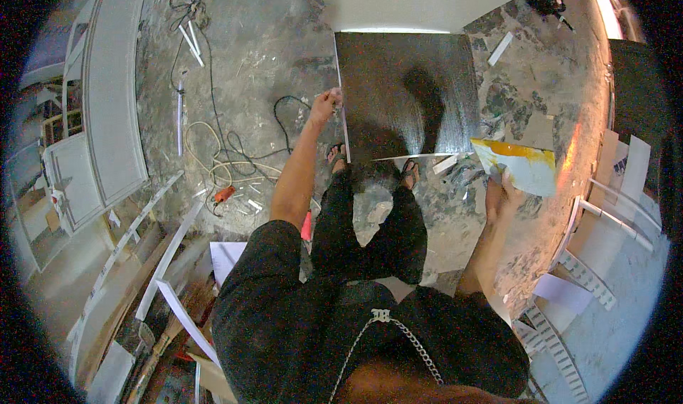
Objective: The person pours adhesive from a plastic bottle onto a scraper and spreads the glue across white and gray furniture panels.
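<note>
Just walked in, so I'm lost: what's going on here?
A person stands at the near edge of a dark panel. Their right hand holds a flat white piece smeared with yellow, by the panel's near right corner. Their left hand is at the panel's left edge, fingers drawn together; whether they hold anything is too small to tell. Cords lie on the floor to the left.

black short-sleeved shirt [284, 326], black trousers [332, 226], silver chain [422, 350], sandals [410, 167]
</note>
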Demonstrator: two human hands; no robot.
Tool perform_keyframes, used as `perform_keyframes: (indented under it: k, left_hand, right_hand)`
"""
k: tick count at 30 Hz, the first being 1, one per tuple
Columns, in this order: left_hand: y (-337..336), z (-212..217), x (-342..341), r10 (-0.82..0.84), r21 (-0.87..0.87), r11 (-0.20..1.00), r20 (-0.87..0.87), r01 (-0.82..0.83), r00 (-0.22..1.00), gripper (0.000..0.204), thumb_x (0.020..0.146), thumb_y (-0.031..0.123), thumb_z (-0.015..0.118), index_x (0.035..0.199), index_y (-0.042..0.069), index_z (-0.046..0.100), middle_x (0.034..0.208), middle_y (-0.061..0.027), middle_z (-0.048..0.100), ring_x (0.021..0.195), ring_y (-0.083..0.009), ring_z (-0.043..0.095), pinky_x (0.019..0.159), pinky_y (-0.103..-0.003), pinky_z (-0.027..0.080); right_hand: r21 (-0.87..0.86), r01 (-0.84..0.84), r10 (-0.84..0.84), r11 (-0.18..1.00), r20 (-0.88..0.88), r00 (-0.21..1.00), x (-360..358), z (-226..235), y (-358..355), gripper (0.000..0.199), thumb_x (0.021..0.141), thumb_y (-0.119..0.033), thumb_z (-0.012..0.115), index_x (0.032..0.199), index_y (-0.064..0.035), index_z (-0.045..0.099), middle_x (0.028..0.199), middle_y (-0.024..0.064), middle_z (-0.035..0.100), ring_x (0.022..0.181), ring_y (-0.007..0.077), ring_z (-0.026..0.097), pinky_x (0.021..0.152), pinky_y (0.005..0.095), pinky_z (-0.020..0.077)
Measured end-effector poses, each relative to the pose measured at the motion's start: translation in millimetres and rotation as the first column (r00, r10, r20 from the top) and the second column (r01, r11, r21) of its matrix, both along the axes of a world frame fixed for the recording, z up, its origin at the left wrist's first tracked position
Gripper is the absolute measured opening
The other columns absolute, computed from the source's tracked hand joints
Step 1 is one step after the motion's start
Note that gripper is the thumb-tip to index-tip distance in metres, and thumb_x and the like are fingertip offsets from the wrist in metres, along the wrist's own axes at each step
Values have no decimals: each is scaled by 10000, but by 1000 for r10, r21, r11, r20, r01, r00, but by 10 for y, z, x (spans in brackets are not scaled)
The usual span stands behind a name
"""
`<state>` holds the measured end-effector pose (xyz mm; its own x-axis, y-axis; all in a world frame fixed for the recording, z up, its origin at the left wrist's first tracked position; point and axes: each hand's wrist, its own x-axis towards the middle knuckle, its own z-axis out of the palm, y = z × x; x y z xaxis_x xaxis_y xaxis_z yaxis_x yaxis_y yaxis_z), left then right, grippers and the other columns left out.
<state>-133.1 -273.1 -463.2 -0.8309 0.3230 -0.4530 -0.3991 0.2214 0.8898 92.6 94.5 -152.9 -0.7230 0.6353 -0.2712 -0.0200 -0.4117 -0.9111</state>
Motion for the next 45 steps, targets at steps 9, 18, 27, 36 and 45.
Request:
perform_keyframes:
  k: [9, 18, 27, 36, 45]
  left_hand:
    - [-141, 756, 97, 209, 7, 976, 255, -218, 944, 368, 1039, 324, 543, 1327, 107, 617, 1091, -25, 720, 862, -105, 634, 728, -296, 485]
    - [-236, 925, 3, 248, 195, 945, 92, -262, 964, 475, 990, 221, 583, 1448, 144, 484, 1219, -63, 687, 848, -162, 672, 693, -345, 512]
    - [-290, 724, 399, -696, -691, 563, -100, 454, 711, 997, 828, 93, 560, 1569, 129, -106, 1230, -267, 629, 852, -459, 667, 697, -549, 539]
    - [-337, 616, 256, -481, -600, 759, -254, 253, 839, 1028, 834, 127, 566, 1572, 137, -149, 1356, -131, 615, 868, -391, 691, 694, -480, 551]
    - [-91, 247, -178, 78, -208, 969, -266, -136, 961, 422, 960, 420, 595, 1186, 77, 691, 916, -138, 728, 766, -295, 685, 714, -386, 521]
  right_hand:
    - [-124, -30, 34, 992, 26, 999, -144, -187, 208, 574, 859, -1, 715, 1375, -13, 467, 1292, 115, 575, 1203, 259, 556, 1065, 434, 428]
    - [-129, -29, 33, 991, 29, 999, -152, -97, 100, 595, 840, -21, 740, 1372, -15, 474, 1308, 120, 578, 1208, 300, 562, 1072, 471, 424]
    - [-75, 9, -4, 997, 65, 998, -96, -41, -196, 696, 815, -65, 778, 1416, -30, 429, 1339, 135, 555, 1203, 311, 563, 1058, 487, 435]
    - [-11, 34, -34, 999, 68, 997, -39, -70, -617, 663, 869, -99, 704, 1454, -25, 401, 1408, 134, 507, 1325, 316, 458, 1167, 513, 292]
    - [-92, 113, -106, 989, 78, 991, -61, 133, -870, 643, 856, -46, 708, 1428, -42, 416, 1340, 132, 533, 1238, 318, 518, 1095, 502, 379]
